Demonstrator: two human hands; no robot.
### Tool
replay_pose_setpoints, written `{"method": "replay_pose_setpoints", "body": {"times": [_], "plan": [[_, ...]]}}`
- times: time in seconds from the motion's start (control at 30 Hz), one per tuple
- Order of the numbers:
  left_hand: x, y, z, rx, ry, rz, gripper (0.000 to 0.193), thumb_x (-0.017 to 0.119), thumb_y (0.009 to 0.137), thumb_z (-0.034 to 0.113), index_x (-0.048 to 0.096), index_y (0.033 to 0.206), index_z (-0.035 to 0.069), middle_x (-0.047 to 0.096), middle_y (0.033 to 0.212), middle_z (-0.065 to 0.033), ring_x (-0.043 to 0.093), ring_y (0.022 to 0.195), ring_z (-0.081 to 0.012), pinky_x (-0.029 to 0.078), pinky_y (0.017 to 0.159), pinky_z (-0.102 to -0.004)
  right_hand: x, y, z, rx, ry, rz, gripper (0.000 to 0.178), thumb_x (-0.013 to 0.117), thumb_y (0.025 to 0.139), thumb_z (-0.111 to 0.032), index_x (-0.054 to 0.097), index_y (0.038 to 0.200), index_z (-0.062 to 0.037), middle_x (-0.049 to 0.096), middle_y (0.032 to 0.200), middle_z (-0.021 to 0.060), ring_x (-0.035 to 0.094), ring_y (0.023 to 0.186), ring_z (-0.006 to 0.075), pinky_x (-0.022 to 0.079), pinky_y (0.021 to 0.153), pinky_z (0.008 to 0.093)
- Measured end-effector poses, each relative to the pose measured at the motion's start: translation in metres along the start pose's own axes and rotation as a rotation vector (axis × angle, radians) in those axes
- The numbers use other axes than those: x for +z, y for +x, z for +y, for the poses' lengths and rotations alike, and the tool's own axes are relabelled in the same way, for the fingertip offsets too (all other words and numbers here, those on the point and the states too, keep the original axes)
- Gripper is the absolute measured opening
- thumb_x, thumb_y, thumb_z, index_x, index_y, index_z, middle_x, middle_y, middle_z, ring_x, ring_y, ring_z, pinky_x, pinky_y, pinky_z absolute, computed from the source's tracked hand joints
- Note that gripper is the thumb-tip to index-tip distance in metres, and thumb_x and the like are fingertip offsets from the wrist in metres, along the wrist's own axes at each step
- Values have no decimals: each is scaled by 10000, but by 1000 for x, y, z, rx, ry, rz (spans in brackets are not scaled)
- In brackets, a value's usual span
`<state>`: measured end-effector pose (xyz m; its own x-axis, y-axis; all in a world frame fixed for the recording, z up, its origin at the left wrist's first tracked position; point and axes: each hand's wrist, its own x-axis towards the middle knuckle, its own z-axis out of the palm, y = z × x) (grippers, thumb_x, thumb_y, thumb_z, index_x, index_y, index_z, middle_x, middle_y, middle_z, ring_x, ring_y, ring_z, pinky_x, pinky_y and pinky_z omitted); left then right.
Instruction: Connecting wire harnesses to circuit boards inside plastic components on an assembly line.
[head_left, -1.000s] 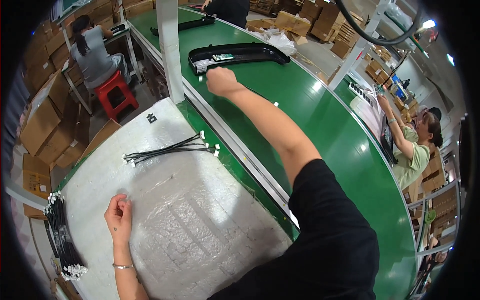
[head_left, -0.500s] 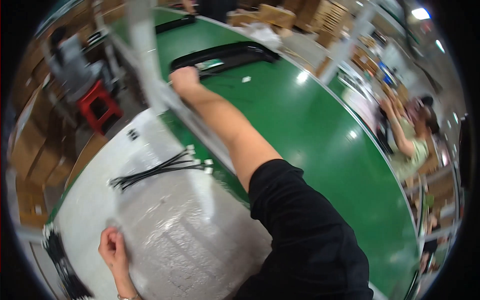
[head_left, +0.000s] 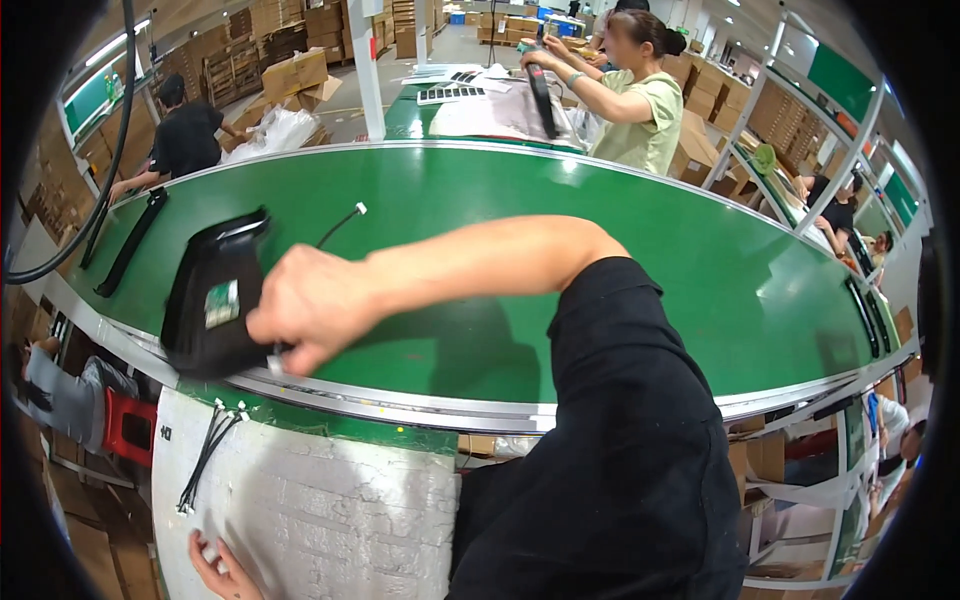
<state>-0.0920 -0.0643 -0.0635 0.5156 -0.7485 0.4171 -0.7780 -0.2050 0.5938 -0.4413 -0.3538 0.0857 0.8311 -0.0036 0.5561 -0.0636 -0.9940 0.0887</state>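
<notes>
My right hand (head_left: pixel 315 305) is closed over the right side of a black plastic housing (head_left: pixel 200 265) on the green belt. A thin black cable (head_left: pixel 328 236) with a white plug runs out from behind its knuckles, and a white connector (head_left: pixel 277 362) shows below its fingertips. Motion blurs the fingers, but they appear pinched on this cable. Just left of them, a small green circuit board (head_left: pixel 222 303) sits in the housing. Low in the picture, my left hand (head_left: pixel 220 568) is open and holds nothing, fingers apart, over the pale padded work surface (head_left: pixel 350 510).
Several black cables (head_left: pixel 205 460) with white plugs lie on the padded surface. Long black strips (head_left: pixel 130 245) rest at the belt's left end, others (head_left: pixel 868 318) at its right. Across the belt, a person (head_left: pixel 640 105) lifts a dark part. A red stool (head_left: pixel 130 420) stands at left.
The whole view has swung round, so the belt now runs across the picture. My right hand has gone from the housing's near end to beside its circuit board. My left hand stays low, empty.
</notes>
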Motion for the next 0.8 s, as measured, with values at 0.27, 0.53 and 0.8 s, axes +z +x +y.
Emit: {"method": "replay_pose_setpoints", "body": {"times": [0.27, 0.53, 0.8], "plan": [[-98, -14, 97, 725, 655, 78, 538, 616, 828, 355, 502, 1233, 19, 543, 1249, -208, 482, 1212, -305, 353, 1030, -441, -20, -47, -110, -763, 162, 259, 210, 578, 698, -155, 396, 594, -147, 416, 575, -28, 479, 581, 135, 366, 459, 253], [-39, -138, 143, 362, 560, -388, 322, 722, 649, 188, 581, 918, 78, 560, 740, -77, 564, 679, -261, 447, 600, -397, 55, 13, -53, -145, 378, -7, 324, 711, 757, -260, 635, 1009, -72, 623, 928, 78, 607, 851, 256, 519, 669, 365], [-1, -141, 144, 162, 294, -397, 167, 632, 834, 217, 525, 821, 90, 558, 731, -72, 594, 676, -256, 476, 578, -364, 130, 36, -125, -142, 481, -351, 204, 591, 888, -171, 593, 1062, -65, 638, 725, 133, 625, 688, 324, 485, 603, 393]]}}
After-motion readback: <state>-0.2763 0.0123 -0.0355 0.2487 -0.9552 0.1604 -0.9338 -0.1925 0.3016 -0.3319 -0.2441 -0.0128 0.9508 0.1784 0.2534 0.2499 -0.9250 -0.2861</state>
